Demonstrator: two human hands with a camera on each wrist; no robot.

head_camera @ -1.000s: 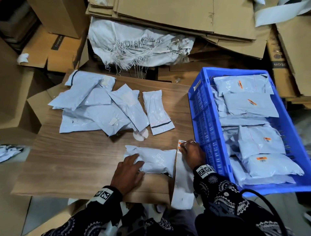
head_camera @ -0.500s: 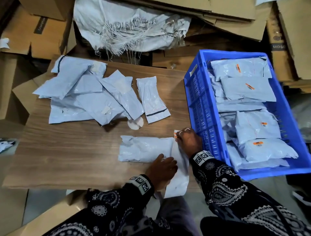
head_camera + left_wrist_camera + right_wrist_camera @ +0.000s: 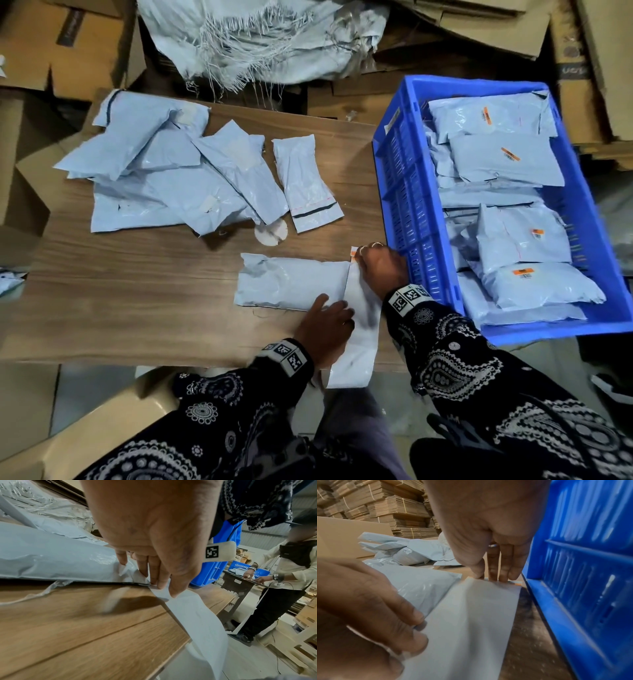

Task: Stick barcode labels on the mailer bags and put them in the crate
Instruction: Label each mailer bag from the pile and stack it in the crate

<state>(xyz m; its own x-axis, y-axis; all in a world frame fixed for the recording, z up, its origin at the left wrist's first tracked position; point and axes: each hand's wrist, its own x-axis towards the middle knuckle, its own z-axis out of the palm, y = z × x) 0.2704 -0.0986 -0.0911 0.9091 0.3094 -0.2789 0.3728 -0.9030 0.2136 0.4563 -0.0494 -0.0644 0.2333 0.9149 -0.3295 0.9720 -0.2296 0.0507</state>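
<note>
A pale blue mailer bag [image 3: 291,282] lies flat near the front of the wooden table [image 3: 137,308]. Along its right end runs a white label strip [image 3: 361,335], which hangs over the table's front edge. My left hand [image 3: 334,305] presses straight fingers on the strip and the bag's near right corner [image 3: 135,574]. My right hand [image 3: 363,253] sets its fingertips [image 3: 503,577] on the strip's far end, where an orange label [image 3: 354,253] shows. The blue crate [image 3: 404,164] stands just right of that hand, holding several labelled bags.
A pile of unlabelled mailer bags [image 3: 171,178] covers the table's back left, with a round white disc [image 3: 270,233] at its edge. Flattened cardboard and a frayed white sack [image 3: 257,41] lie behind. Another person [image 3: 283,574] works at a table off to the right.
My left hand slid from the bag's left part to its right corner and onto the strip, and the bag now lies flatter. My right hand stayed at the strip's far end.
</note>
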